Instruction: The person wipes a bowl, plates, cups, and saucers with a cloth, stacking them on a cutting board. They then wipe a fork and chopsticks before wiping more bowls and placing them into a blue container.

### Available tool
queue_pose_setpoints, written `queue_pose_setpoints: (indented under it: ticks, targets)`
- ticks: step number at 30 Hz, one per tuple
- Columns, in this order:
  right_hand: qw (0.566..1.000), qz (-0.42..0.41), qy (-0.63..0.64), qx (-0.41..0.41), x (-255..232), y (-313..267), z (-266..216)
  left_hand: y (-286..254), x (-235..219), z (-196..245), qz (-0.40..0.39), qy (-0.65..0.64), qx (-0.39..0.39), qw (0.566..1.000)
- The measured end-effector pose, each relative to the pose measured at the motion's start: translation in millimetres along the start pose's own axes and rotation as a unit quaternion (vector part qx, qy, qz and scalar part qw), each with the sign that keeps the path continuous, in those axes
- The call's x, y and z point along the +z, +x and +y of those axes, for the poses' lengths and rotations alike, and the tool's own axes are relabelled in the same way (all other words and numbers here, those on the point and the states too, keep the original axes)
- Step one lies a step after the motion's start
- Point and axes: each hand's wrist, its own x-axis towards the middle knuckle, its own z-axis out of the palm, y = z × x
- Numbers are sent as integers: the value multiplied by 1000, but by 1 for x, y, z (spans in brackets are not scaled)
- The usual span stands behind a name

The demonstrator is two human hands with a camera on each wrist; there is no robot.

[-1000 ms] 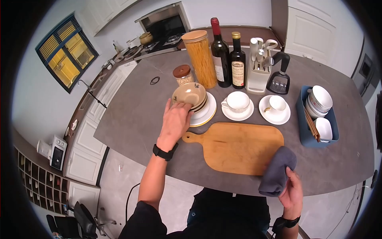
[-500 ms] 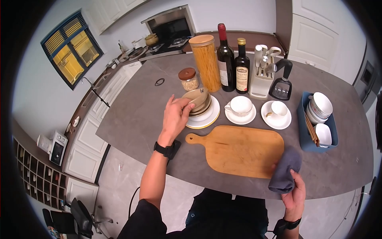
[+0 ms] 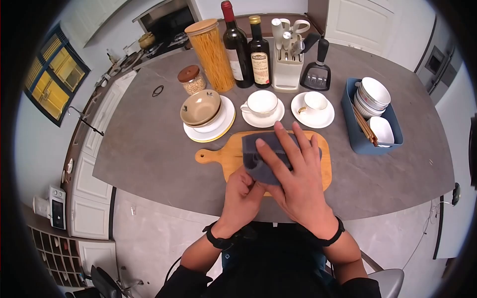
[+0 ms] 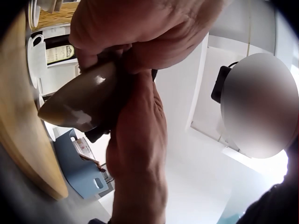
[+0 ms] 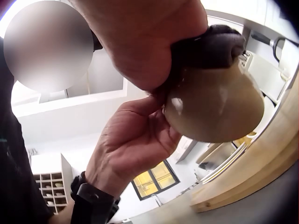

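Note:
My left hand [image 3: 242, 198] grips the edge of a tan bowl [image 5: 215, 107], its fingers curled at the near side. In the head view that bowl is hidden under a dark grey cloth [image 3: 253, 171]. My right hand [image 3: 300, 186] presses the cloth onto the bowl with its fingers spread and straight. Both wrist views show the bowl tilted, its glossy outer side facing the cameras. Beneath the hands is a wooden cutting board [image 3: 325, 166]. To the left, tan bowls [image 3: 201, 107] sit stacked on white plates [image 3: 226, 121].
Two white cups, a larger one [image 3: 262, 103] and a smaller one [image 3: 315, 101], stand on saucers behind the board. A blue bin [image 3: 370, 147] with bowls and chopsticks is at the right. Behind are a pasta jar [image 3: 211, 54], two bottles [image 3: 236, 54] and a knife block [image 3: 288, 72].
My left hand has lifted a tan bowl off the stack and brought it over the board. My right hand has moved the cloth up and left onto it. The head view has shifted.

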Motion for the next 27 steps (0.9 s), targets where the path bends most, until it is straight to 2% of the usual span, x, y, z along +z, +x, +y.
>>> queue_pose_setpoints:
  ticks: [1, 3, 5, 6, 7, 9, 11, 13, 15, 16, 17, 18, 19, 20, 21, 22, 23, 24, 25, 27]
  targets:
    - [999, -37, 11, 1, -2, -2, -2, -2, -2, -1, 2, -2, -1, 1000]
    - [999, -41, -11, -16, -4, -10, -5, -7, -9, -1, -35, 78, 26, 996]
    - [995, -52, -44, -73, -9, -14, -3, -9, -7, 1, -46, 107, 35, 993]
    - [995, -50, -46, -71, -11, -13, 3, -8, -5, 2, -58, 134, 46, 988]
    - [999, -30, -3, -45, -12, -12, 11, -7, -6, 2, -62, 133, 46, 988]
    - [999, -10, 38, -15, -16, -10, 26, -7, -7, 3, -128, 53, -10, 990]
    - [982, -1, 179, 66, -19, -7, 35, -8, -5, 0, -124, 50, -22, 991]
    - [988, 19, 142, 62, -11, -11, 22, -7, 1, -2, -116, 48, -33, 992]
    - [999, 7, -38, -31, -8, -19, 2, -6, 13, -5, -24, 24, -1, 999]
    - [999, -7, -38, -31, -9, -21, -6, -6, 10, -3, -20, 24, 0, 1000]
    - [999, -9, -35, -33, -10, -18, -2, -7, 5, -1, -51, 54, -6, 997]
    - [1000, 8, 14, -13, -12, -14, 8, -9, 2, 0, -83, 85, -13, 993]
    - [998, 26, 62, 9, -13, -10, 14, -9, 1, 2, -83, 86, -16, 993]
    - [998, 26, 62, 11, -11, -8, 20, -9, 2, 5, -105, 50, -29, 993]
    - [968, 45, 223, 106, -7, -6, 27, -7, 4, 7, -129, 12, -40, 991]
    - [904, 62, 374, 196, -6, -5, 32, -5, 2, 6, -133, 9, -39, 990]
    - [907, 64, 369, 194, -3, -7, 30, -3, -2, 6, -128, 54, -49, 989]
    - [960, 78, 236, 125, 2, -12, 23, -1, -4, 5, -121, 99, -58, 986]
    - [989, 90, 100, 53, 6, -16, 15, -1, -2, 3, -121, 96, -57, 986]
    - [996, 70, 54, 23, 3, -18, 2, -2, 0, 0, -73, 100, -1, 992]
